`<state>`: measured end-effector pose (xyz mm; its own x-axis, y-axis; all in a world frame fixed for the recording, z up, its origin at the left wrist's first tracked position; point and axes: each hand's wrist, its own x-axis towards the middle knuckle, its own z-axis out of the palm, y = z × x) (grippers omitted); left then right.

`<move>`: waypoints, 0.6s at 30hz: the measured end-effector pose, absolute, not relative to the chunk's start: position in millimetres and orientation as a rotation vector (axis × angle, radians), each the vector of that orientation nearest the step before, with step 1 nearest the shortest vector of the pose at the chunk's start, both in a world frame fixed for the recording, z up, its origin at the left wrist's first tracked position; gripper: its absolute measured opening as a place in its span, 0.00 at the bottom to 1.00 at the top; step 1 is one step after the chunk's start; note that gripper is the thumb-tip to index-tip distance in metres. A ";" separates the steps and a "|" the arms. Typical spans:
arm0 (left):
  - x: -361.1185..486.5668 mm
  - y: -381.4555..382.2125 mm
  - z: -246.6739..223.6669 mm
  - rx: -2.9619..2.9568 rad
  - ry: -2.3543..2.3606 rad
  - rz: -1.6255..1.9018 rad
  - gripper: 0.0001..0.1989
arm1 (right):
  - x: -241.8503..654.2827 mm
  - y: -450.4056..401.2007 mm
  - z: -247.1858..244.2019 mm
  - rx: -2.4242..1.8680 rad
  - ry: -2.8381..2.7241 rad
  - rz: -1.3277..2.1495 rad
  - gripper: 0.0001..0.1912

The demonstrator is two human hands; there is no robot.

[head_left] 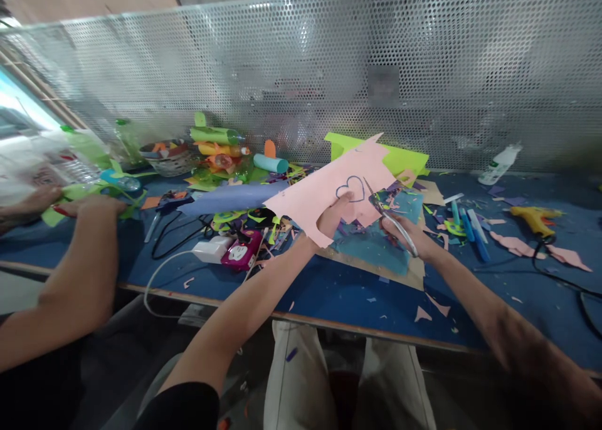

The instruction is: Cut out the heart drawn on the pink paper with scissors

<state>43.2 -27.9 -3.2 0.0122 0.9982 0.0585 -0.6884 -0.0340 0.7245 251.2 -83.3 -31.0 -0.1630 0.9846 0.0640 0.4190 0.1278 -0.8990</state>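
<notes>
A pink sheet of paper [310, 195] with jagged cut edges is raised over the bench, a heart outline drawn on it in blue. My left hand [336, 214] grips it from below, thumb on the front near the heart and the fingers hidden behind. In my right hand [404, 232] is a pair of scissors [397, 226], fingers around the handles. The blades point up and left, beside the right side of the heart. Behind the pink sheet lies yellow-green paper [409, 160], and under my hands are blue paper [376, 248] and brown card [414, 276].
Paper scraps litter the blue bench [338, 292]. A yellow glue gun [536, 220], markers [475, 229] and a white bottle [501, 165] lie right. Left are a pink device [242, 251], a basket [167, 160] and another person's hands [94, 207]. Perforated metal [301, 73] stands behind.
</notes>
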 end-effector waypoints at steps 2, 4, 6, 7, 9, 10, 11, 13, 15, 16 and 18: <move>43.1 -29.3 -1.7 0.813 0.603 1.536 0.28 | 249.5 -84.0 -28.3 -1.366 -1.698 1.007 0.33; 43.4 -31.5 0.1 0.905 0.627 1.545 0.24 | 248.1 -84.6 -26.4 -1.367 -1.703 0.980 0.34; 44.3 -34.1 1.6 0.974 0.641 1.526 0.19 | 247.8 -84.8 -27.0 -1.374 -1.708 0.936 0.35; 45.0 -35.3 2.0 1.006 0.644 1.525 0.17 | 248.0 -84.6 -28.4 -1.371 -1.712 0.921 0.34; 46.3 -36.8 2.0 1.049 0.658 1.549 0.15 | 248.8 -83.9 -32.3 -1.355 -1.714 0.916 0.33; 46.9 -37.0 1.7 1.050 0.669 1.564 0.15 | 249.2 -83.5 -34.2 -1.345 -1.710 0.920 0.32; 47.5 -36.9 1.2 1.036 0.679 1.573 0.15 | 249.3 -83.1 -35.7 -1.341 -1.705 0.922 0.32; 48.2 -35.9 0.2 0.989 0.689 1.567 0.14 | 248.8 -82.9 -36.8 -1.363 -1.691 0.912 0.32; 48.4 -34.8 0.0 0.961 0.683 1.550 0.13 | 247.5 -83.1 -35.1 -1.402 -1.693 0.870 0.33; 48.3 -34.6 0.4 0.952 0.679 1.551 0.13 | 246.8 -83.4 -33.7 -1.417 -1.702 0.844 0.34; 47.8 -35.5 2.1 0.951 0.679 1.560 0.12 | 245.5 -83.9 -30.8 -1.418 -1.725 0.801 0.35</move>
<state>47.8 -35.5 2.1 -0.0429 0.9765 0.2110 -0.5111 -0.2029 0.8352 245.5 -83.9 -30.8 -0.1046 0.9818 0.1587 0.5123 0.1900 -0.8375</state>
